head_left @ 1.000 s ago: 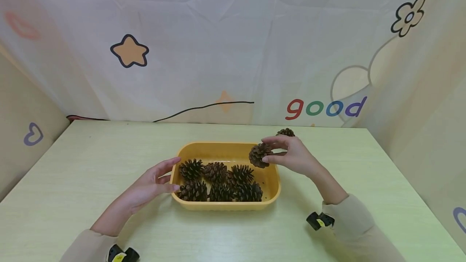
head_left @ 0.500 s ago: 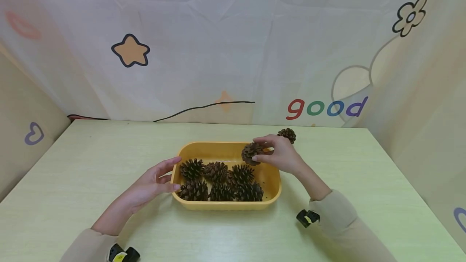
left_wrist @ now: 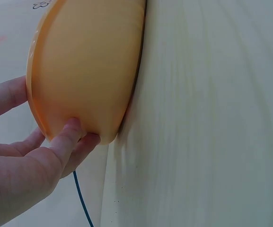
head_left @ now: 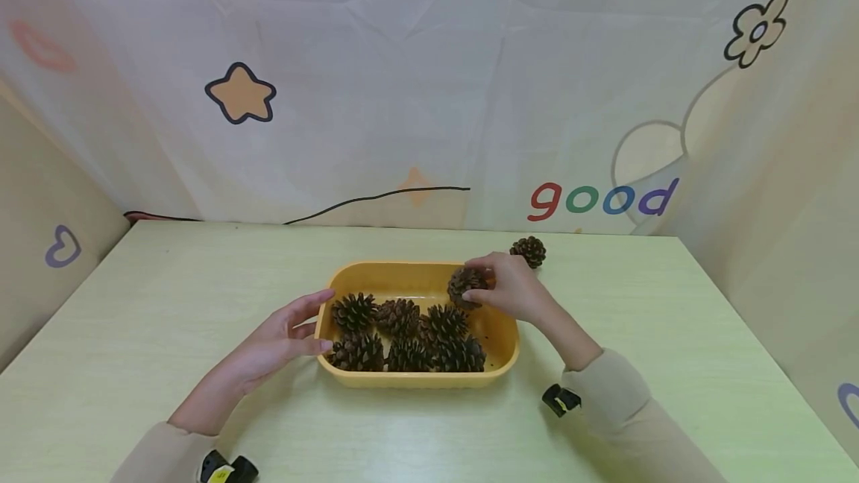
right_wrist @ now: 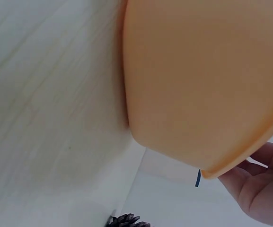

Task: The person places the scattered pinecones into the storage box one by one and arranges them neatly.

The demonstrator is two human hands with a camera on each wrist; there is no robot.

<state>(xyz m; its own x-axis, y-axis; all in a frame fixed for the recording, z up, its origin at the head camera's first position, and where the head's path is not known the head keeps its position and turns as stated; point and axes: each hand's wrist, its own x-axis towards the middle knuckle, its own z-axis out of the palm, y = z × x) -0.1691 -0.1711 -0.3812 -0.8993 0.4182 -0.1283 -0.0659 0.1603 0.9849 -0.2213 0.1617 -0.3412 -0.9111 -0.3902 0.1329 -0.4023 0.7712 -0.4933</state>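
In the head view my right hand (head_left: 513, 287) pinches a brown pine cone (head_left: 466, 286) over the back right of a yellow plastic basin (head_left: 376, 377). Several pine cones (head_left: 408, 355) lie in two rows inside it, towards the left and middle. My left hand (head_left: 278, 338) holds the basin by its left end, thumb and fingertips at the rim. The left wrist view shows those fingers against the basin's outer wall (left_wrist: 89, 71). In the right wrist view my right hand (right_wrist: 264, 182) reaches over the rim, so its fingertips and the held cone are hidden.
One more pine cone (head_left: 530, 250) lies on the pale wooden table (head_left: 429, 438) behind my right hand, near the back edge. A printed cloth (head_left: 376, 95) hangs behind the table and along both sides.
My right hand has moved left with the pine cone, from the basin's right rim to over its inside, then down a little. The left hand stays at the basin's left end.
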